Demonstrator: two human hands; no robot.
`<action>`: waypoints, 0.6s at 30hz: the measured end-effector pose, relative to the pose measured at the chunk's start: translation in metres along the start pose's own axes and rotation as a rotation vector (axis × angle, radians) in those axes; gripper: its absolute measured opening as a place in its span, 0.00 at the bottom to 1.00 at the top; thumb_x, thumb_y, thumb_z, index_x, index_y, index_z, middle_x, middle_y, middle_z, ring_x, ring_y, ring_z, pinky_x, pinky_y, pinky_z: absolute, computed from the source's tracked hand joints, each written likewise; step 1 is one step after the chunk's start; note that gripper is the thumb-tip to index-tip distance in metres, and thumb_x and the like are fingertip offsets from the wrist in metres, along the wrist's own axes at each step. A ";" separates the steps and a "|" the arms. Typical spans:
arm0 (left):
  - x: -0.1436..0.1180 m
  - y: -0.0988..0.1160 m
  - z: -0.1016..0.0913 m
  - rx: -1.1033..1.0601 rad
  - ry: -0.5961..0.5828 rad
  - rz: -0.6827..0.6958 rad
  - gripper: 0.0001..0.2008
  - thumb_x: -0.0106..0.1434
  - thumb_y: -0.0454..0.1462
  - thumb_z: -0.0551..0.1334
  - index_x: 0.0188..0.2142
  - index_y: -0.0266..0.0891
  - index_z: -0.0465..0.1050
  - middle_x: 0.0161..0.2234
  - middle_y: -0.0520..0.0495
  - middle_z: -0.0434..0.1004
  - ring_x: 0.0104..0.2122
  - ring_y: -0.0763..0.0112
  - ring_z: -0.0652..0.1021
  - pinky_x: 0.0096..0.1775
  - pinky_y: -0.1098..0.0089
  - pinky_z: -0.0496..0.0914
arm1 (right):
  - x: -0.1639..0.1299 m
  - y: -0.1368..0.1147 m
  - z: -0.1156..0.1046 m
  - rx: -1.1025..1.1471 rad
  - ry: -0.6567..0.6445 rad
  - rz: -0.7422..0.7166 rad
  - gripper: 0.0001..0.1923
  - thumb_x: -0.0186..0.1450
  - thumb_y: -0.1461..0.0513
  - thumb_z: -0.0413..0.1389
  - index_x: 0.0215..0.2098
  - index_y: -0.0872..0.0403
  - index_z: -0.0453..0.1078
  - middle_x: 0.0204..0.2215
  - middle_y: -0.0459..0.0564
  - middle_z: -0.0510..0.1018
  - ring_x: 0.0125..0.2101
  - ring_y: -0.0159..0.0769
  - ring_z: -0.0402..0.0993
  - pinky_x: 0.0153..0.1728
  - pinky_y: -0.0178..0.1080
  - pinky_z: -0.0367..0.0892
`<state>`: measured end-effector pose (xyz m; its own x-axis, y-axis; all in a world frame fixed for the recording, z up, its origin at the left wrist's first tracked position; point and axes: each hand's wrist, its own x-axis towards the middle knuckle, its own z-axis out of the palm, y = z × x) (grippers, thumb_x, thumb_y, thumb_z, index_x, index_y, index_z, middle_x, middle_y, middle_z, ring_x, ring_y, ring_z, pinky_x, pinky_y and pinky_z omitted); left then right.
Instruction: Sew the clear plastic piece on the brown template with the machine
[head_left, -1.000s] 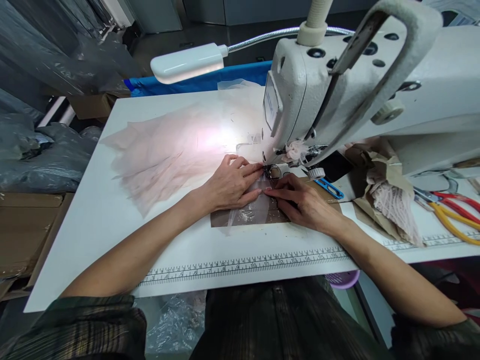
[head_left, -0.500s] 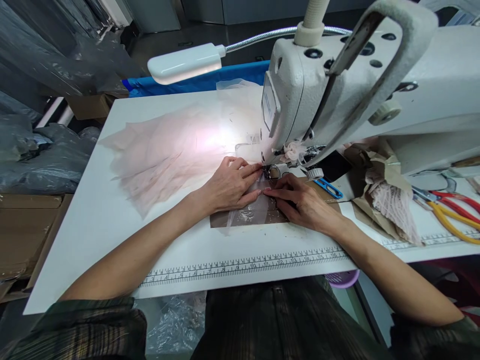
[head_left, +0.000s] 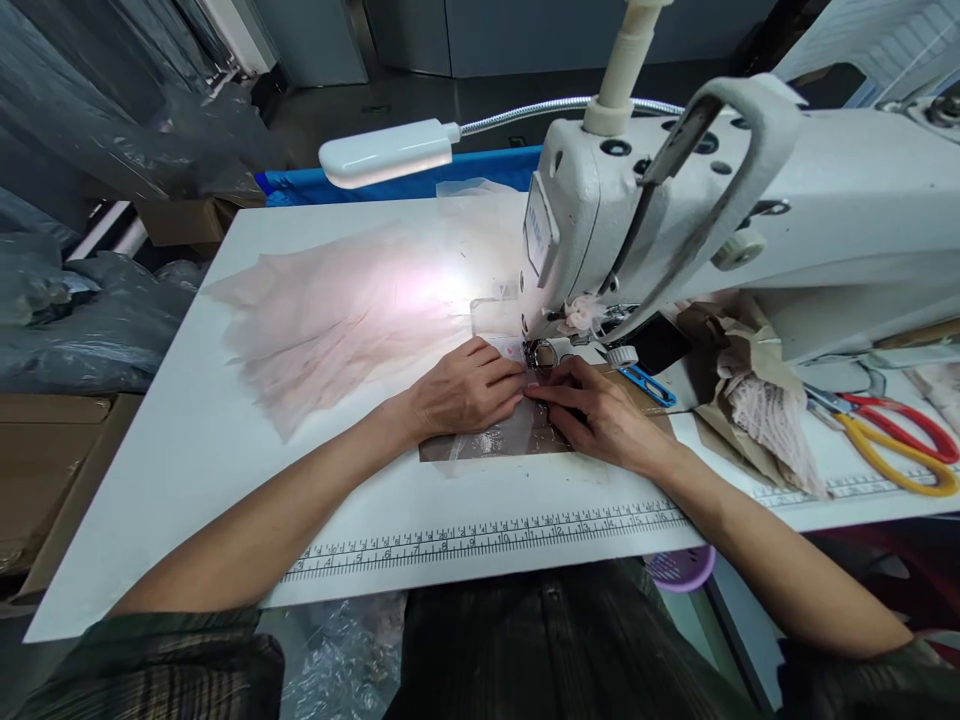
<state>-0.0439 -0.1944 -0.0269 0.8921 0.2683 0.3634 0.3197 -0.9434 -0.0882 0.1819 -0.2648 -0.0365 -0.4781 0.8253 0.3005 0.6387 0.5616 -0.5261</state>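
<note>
Sewing judged partway: sheer cloth [head_left: 322,330] spread toward table's [head_left: 187,430] far left corner, near part before sewing machine [head_left: 577,210] seemingly left unstitched. Left hand [head_left: 469,388] laid on cloth, right hand's [head_left: 596,412] fingertips set close by; pinching, finished stitches cannot be made out.

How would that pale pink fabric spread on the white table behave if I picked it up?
The pale pink fabric would probably droop, since it lies in soft, loose folds. It looks light for its spread, as its edges appear thin and sheer. Pushed, it might bunch up rather than slide flat, judging by its creases.
</note>
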 end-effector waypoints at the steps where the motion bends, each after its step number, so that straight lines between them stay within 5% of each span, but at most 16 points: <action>1: 0.000 0.000 -0.001 -0.013 -0.006 0.013 0.12 0.69 0.38 0.53 0.43 0.37 0.74 0.45 0.46 0.78 0.37 0.65 0.74 0.41 0.63 0.66 | 0.000 0.000 0.000 0.001 -0.004 -0.001 0.17 0.67 0.67 0.52 0.52 0.50 0.74 0.43 0.55 0.71 0.42 0.43 0.73 0.45 0.48 0.73; 18: 0.009 0.015 -0.009 0.117 -0.156 -0.154 0.19 0.69 0.44 0.52 0.48 0.32 0.74 0.51 0.37 0.74 0.39 0.58 0.75 0.41 0.59 0.66 | 0.001 -0.001 0.002 -0.045 0.040 0.017 0.18 0.70 0.63 0.49 0.56 0.56 0.70 0.41 0.58 0.69 0.38 0.44 0.71 0.43 0.48 0.74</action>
<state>-0.0338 -0.2076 -0.0163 0.8655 0.4425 0.2346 0.4825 -0.8624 -0.1534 0.1790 -0.2643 -0.0374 -0.4435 0.8357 0.3240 0.6731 0.5492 -0.4953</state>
